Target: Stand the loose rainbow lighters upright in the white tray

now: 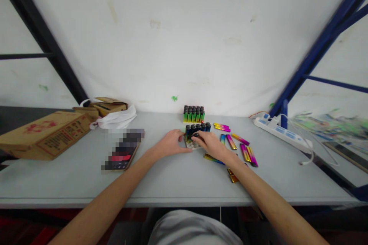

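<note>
Both hands rest on a tray of lighters (197,133): left hand (171,143) steadies its side, right hand (211,144) seemingly pinches one dark lighter; loose iridescent lighters (246,152) lie alongside.

This looks like a small packing or assembly workstation in a workshop or warehouse rather than a home. A plain grey counter (71,176) stands against a bare, stained white wall (184,38), framed by dark and blue metal racking struts (324,42). Printed cardboard cartons (48,132) sit at the counter's far left corner, a white power strip (283,134) lies near its right edge, and trays of identical lighters (193,114) with loose iridescent metal sleeves (247,152) crowd the middle.
</note>
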The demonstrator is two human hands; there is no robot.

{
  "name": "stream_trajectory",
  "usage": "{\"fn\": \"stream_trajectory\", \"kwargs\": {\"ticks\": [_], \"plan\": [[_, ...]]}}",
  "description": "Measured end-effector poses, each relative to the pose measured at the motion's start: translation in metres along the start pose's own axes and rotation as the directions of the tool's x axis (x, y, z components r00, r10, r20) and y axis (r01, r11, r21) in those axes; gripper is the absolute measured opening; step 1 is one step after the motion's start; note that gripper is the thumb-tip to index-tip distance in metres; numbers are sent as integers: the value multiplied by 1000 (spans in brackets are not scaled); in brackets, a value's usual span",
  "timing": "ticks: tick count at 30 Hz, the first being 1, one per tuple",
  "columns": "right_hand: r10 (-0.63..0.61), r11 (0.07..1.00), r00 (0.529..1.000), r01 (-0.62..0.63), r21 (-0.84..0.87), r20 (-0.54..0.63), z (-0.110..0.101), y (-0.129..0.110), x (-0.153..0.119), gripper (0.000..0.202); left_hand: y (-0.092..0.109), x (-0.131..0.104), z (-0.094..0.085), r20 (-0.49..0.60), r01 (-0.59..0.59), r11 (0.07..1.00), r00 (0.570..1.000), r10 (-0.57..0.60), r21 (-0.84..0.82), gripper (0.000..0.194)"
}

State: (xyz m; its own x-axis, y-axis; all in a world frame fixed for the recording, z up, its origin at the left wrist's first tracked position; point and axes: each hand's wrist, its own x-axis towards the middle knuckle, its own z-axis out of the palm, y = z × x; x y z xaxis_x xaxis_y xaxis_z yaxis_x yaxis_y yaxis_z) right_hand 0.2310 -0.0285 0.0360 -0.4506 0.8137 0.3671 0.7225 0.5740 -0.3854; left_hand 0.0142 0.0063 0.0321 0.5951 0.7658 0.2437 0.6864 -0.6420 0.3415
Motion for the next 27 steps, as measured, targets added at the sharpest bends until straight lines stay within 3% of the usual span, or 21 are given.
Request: {"fn": "stream_trajectory", "kwargs": {"ticks": [7,13,18,23,27], "plan": [[50,954,998,-38,-297,31,9,-3,8,34,0,0,0,-6,-5,1000,1000,5,-1,51],[36,966,999,-28,-255,28,1,-8,5,40,-1,-1,1,-8,-17,1000,1000,17,-9,51],[9,992,1000,-6,-123,23,-34,23,-12,38,-7,-1,5,-6,0,1000,1000,0,-27,57],[199,966,980,-199,-165,-14,-67,67,-30,30,-7,-1,3,5,0,999,1000,1,-32,60],[331,906,944,-321,-276,-11,-65,75,-34,32,-5,-2,-2,12,-1,1000,1000,1,-28,57]]}}
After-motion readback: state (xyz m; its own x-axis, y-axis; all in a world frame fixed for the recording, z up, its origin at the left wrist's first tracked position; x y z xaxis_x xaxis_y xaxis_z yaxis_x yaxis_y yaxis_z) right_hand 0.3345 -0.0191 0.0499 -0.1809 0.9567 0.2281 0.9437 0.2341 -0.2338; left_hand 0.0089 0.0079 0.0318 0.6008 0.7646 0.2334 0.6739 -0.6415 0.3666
